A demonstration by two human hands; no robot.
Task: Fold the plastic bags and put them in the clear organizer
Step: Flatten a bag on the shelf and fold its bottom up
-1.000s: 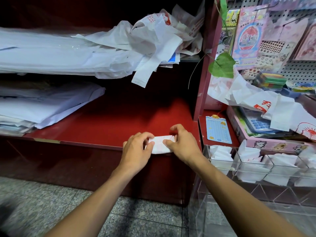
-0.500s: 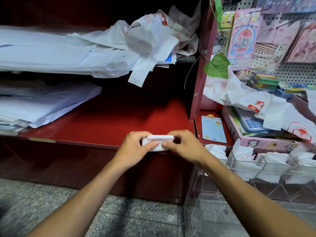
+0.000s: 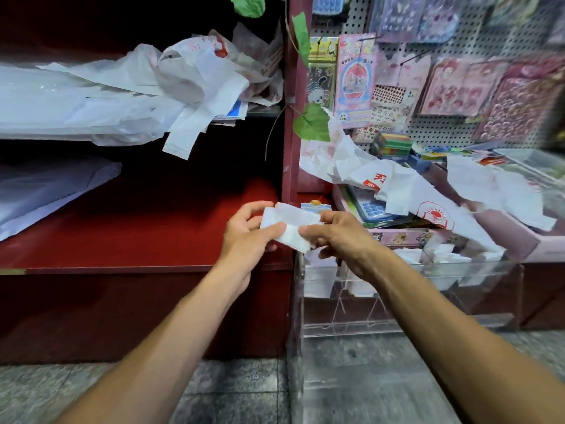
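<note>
Above the front edge of the red shelf (image 3: 128,240), near the red upright post (image 3: 289,154), both hands hold one folded plastic bag (image 3: 289,223) in the air. The bag is white, folded to a small flat packet, tilted with its right end lower. Left hand (image 3: 244,237): grip closed on the packet's left end, thumb on the near face, fingers curled behind. Right hand (image 3: 339,237): grip closed on the right end, thumb pinching the lower near corner, fingers behind. The packet touches neither the shelf nor any container.

Clear organizer (image 3: 412,289): stands on the tiled floor (image 3: 238,390) just right of the shelf unit, below and to the right of the hands. Transparent walls, internal dividers visible. Several white folded bags (image 3: 443,255) already sit in its upper compartments; exact count cannot be told through the glare.

Unfolded stock: a loose heap of white plastic bags (image 3: 195,78) on the upper shelf at left, one handle loop hanging over the edge. Flat white sheets (image 3: 46,191) lie on the lower red shelf at far left. More crumpled white bags with red print (image 3: 394,185) drape over a pink tray (image 3: 519,243) at right, partly covering a blue calculator (image 3: 371,208).

Background: pegboard (image 3: 458,35) carrying sticker packs; green artificial leaves (image 3: 312,122) hang along the post. Right side of the view is motion-blurred.
</note>
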